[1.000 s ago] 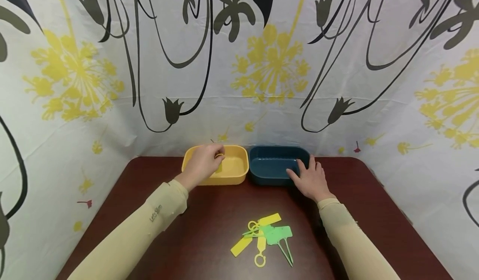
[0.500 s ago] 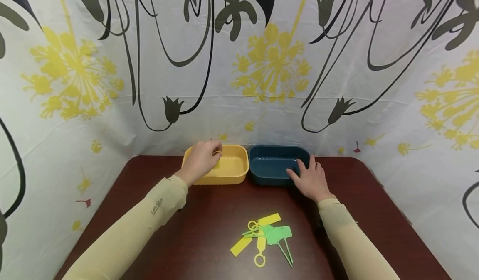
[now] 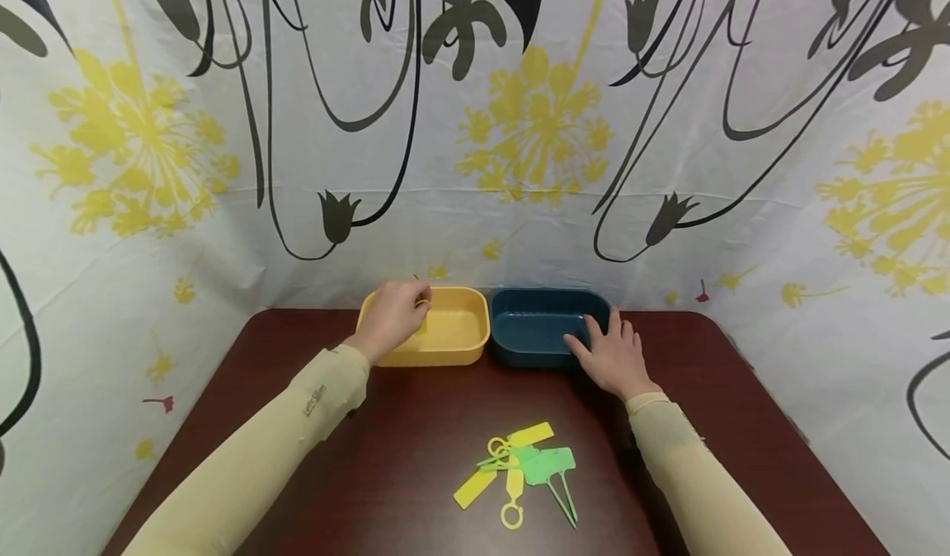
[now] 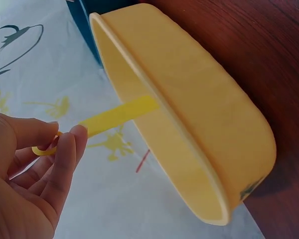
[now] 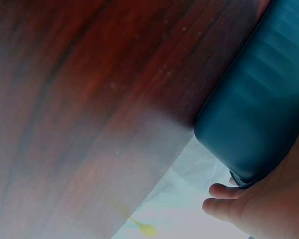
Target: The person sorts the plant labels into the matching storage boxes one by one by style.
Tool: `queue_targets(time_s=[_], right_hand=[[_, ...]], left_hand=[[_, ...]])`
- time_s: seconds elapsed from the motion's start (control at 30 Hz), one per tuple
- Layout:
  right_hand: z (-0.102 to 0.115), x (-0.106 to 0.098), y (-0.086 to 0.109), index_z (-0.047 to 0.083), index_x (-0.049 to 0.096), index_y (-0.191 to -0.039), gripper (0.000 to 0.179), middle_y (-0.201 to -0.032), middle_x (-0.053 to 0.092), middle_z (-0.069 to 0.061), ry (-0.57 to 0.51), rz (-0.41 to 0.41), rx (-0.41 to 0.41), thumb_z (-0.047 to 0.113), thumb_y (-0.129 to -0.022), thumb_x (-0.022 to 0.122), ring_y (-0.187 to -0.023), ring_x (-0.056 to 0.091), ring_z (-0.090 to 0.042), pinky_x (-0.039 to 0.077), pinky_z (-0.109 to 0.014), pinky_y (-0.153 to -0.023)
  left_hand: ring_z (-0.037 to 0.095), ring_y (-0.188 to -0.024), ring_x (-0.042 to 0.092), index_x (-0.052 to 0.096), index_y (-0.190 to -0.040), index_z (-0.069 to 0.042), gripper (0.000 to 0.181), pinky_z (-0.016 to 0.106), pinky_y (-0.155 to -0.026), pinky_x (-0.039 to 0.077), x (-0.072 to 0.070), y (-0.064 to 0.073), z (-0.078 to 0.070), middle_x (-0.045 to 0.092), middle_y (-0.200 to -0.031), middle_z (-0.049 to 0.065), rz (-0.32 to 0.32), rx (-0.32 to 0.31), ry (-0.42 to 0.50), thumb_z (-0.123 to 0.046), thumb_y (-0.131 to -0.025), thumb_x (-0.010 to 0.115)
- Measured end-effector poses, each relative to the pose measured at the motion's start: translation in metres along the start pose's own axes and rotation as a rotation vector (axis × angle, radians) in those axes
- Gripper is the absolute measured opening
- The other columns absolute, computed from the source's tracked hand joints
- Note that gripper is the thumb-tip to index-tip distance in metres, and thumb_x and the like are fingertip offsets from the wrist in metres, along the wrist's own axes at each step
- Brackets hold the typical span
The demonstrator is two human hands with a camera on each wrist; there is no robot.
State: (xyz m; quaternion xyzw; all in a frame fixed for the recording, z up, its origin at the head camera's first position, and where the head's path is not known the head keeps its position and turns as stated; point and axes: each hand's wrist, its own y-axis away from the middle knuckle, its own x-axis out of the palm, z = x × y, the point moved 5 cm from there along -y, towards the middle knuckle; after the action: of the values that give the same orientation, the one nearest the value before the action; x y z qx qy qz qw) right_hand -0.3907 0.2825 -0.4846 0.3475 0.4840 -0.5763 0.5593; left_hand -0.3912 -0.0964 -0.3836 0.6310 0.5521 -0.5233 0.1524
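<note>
My left hand (image 3: 392,317) is over the left part of the yellow bin (image 3: 467,318). Its thumb and fingers pinch the looped end of a yellow plastic tag (image 4: 119,116). In the left wrist view the tag's flat strip points toward the bin's opening and overlaps its rim. At the right end of the dark blue bin (image 3: 530,329), my right hand (image 3: 614,358) rests on the rim with its fingers spread. Some of those fingers reach over the inside, others lie along the outer edge, as the right wrist view also shows.
A small pile of yellow tags (image 3: 475,487) with rings and green tags (image 3: 550,464) with thin tails lies nearer on the dark red-brown table (image 3: 416,457). The two bins stand side by side at the table's back edge, before a patterned cloth (image 3: 445,152).
My left hand has shifted slightly left over the yellow bin, still pinching the yellow tag. The right hand keeps its place on the blue bin, and the pile is unchanged.
</note>
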Motion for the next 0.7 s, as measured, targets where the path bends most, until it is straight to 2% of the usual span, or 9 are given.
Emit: queue_targets(time_s=[0.2, 0.43, 0.7], right_hand=[[-0.002, 0.002, 0.0, 0.006, 0.035, -0.156, 0.086, -0.161, 0.005, -0.034, -0.014, -0.008, -0.001, 0.07, -0.099, 0.038, -0.14, 0.015, -0.061, 0.011, -0.073, -0.109], [-0.001, 0.005, 0.002, 0.005, 0.03, -0.158, 0.088, -0.16, 0.007, -0.034, 0.003, -0.009, -0.004, 0.07, -0.098, 0.038, -0.139, 0.016, -0.061, 0.013, -0.073, -0.109], [0.0, 0.0, 0.003, 0.005, 0.026, -0.159, 0.09, -0.161, 0.009, -0.034, 0.023, -0.018, 0.003, 0.07, -0.098, 0.038, -0.14, 0.017, -0.06, 0.014, -0.072, -0.11]], left_hand=[[0.015, -0.064, 0.055, 0.067, -0.091, -0.011, 0.006, 0.032, -0.061, 0.047, 0.007, -0.004, 0.008, 0.064, -0.08, 0.0, 0.021, -0.001, -0.027, -0.007, -0.095, 0.068], [0.015, -0.056, 0.048, 0.068, -0.089, -0.01, 0.011, 0.032, -0.056, 0.041, 0.018, -0.002, 0.023, 0.059, -0.07, -0.002, 0.045, -0.043, -0.036, -0.005, -0.097, 0.062], [0.016, -0.061, 0.046, 0.061, -0.083, -0.013, 0.015, 0.032, -0.058, 0.04, 0.027, -0.005, 0.032, 0.056, -0.072, 0.0, 0.036, -0.055, -0.048, -0.005, -0.096, 0.061]])
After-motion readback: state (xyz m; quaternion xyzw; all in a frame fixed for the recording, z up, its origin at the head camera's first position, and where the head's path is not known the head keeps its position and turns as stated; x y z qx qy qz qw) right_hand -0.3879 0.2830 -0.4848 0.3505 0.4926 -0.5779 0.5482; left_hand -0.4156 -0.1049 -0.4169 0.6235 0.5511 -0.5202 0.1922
